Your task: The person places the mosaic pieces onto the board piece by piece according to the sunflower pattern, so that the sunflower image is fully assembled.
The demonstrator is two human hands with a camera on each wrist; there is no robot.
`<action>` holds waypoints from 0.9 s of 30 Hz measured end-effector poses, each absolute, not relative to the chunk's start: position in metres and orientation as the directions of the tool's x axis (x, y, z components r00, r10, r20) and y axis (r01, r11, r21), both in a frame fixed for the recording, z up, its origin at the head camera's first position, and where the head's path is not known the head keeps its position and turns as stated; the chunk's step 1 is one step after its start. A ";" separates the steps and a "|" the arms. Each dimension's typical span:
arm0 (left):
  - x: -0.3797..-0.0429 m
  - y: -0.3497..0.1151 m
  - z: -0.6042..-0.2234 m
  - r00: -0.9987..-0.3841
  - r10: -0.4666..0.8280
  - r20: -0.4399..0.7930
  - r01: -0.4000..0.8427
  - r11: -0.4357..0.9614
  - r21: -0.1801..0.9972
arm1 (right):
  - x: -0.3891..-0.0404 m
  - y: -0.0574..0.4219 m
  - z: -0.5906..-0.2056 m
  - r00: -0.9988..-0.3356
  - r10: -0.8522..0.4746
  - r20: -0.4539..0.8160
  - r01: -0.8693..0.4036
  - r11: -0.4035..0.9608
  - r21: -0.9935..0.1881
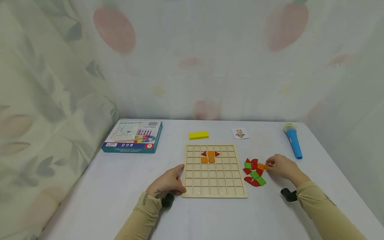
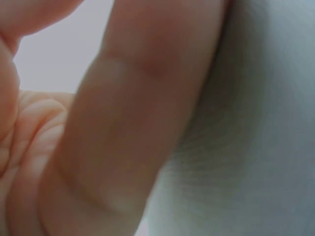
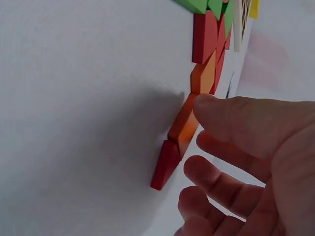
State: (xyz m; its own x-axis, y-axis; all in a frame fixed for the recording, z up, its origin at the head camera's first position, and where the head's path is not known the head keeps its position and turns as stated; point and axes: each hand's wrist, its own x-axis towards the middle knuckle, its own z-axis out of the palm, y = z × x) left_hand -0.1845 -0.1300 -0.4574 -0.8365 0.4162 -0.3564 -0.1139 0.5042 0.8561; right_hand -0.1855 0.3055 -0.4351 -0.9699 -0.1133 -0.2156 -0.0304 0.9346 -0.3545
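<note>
My left hand [image 1: 168,181] rests against the left edge of a wooden grid board [image 1: 196,191], its thumb and forefinger spread along that edge. On the board lie two red triangles [image 1: 217,154], two orange squares [image 1: 211,153] and an orange round tile [image 1: 211,160]. Right of the board, my right hand [image 1: 282,168] pinches an orange tile [image 3: 184,123] between thumb and forefinger, low over the table. A red tile [image 3: 166,164] is at one end of it, another orange tile [image 3: 203,73] at the other. Fingers fill the left wrist view.
Several red tiles [image 1: 254,166] and green tiles [image 1: 261,181] lie between board and right hand. Behind the board are a yellow block [image 1: 198,135] and a small picture card [image 1: 240,133]. A blue toy microphone [image 1: 294,143] lies far right, a flat box [image 1: 133,136] far left.
</note>
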 end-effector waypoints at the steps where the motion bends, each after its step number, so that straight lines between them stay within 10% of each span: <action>1: -0.184 -0.130 -0.457 -0.837 0.418 -0.354 -0.109 0.506 0.856 | -0.186 0.306 -0.437 -0.969 -0.112 -0.219 -0.029 0.936 -0.352; 12: -0.184 -0.129 -0.458 -0.840 0.389 -0.378 -0.157 0.492 0.856 | -0.188 0.298 -0.434 -0.973 -0.135 -0.187 -0.052 0.919 -0.391; 27: -0.183 -0.128 -0.457 -0.842 0.386 -0.376 -0.158 0.490 0.857 | -0.211 0.218 -0.397 -0.984 0.035 -0.176 0.173 0.440 -0.881</action>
State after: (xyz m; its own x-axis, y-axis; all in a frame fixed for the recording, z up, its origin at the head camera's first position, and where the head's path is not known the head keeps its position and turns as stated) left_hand -0.1827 -0.1278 -0.4567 -0.8423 0.3861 -0.3761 -0.1582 0.4899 0.8573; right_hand -0.2112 0.2175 -0.3967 -0.9838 0.0347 -0.1759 0.1730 0.4405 -0.8809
